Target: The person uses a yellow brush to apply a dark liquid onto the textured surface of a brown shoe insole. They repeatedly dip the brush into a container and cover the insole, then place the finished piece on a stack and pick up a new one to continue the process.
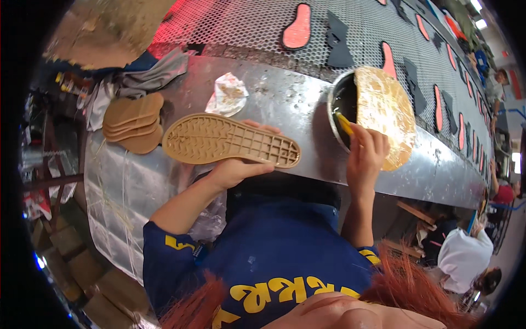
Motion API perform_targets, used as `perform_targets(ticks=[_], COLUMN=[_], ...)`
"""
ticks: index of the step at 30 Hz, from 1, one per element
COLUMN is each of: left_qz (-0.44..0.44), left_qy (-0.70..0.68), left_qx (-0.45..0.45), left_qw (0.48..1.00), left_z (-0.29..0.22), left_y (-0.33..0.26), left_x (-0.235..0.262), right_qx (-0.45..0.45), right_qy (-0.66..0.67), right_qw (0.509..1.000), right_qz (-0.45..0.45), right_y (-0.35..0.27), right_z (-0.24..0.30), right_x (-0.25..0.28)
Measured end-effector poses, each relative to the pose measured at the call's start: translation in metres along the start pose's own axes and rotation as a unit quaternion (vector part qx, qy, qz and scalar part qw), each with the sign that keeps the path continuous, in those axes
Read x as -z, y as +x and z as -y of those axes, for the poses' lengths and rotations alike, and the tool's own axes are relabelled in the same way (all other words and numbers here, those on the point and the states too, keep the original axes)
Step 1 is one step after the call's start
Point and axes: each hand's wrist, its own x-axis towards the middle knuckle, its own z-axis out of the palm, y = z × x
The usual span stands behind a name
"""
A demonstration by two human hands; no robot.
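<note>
A tan shoe sole (219,140) rests in my left hand (238,171), its treaded and gridded underside facing up. The thumb lies along the sole's near edge and the fingertips show past the far edge. Between the fingers of my right hand (366,153) is a yellow-handled brush (345,124), pointing into a round metal pot (331,104). The brush's tip is hard to make out against the pot's dark inside. A plastic-wrapped board (386,109) covers the pot's right part, close beside my right hand.
Several tan soles (134,123) lie stacked at the left of the metal table (285,98). Crumpled white paper (227,94) sits beyond the held sole. Past the table, a mesh conveyor (241,33) carries pink insoles (297,27) and black cut pieces (339,41). Other people are at the right.
</note>
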Motion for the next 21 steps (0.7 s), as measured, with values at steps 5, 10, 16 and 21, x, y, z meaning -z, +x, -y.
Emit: perform_targets(ticks=[5,10,16,21], left_qz=[-0.007,-0.031,-0.065,-0.043], left_qy=[0.189,0.227,0.164,0.121], left_qx=[-0.035,-0.068,-0.084,-0.116], left_qw=[0.981,0.971,0.981,0.985], left_z=[-0.010,-0.013,-0.009,-0.017], left_y=[-0.001,-0.001,-0.003,-0.006], left_x=[-0.001,-0.005,-0.006,-0.006], right_qx=[-0.122,-0.159,-0.047,0.105], right_qy=[0.209,0.403,0.304,0.241], right_qw=[0.970,0.898,0.946,0.965], right_qz=[0.021,-0.074,-0.101,-0.016], right_y=[-0.006,-0.013,-0.031,-0.039], right_z=[0.004,-0.005,0.037,0.063], right_x=[0.008,0.004,0.003,-0.003])
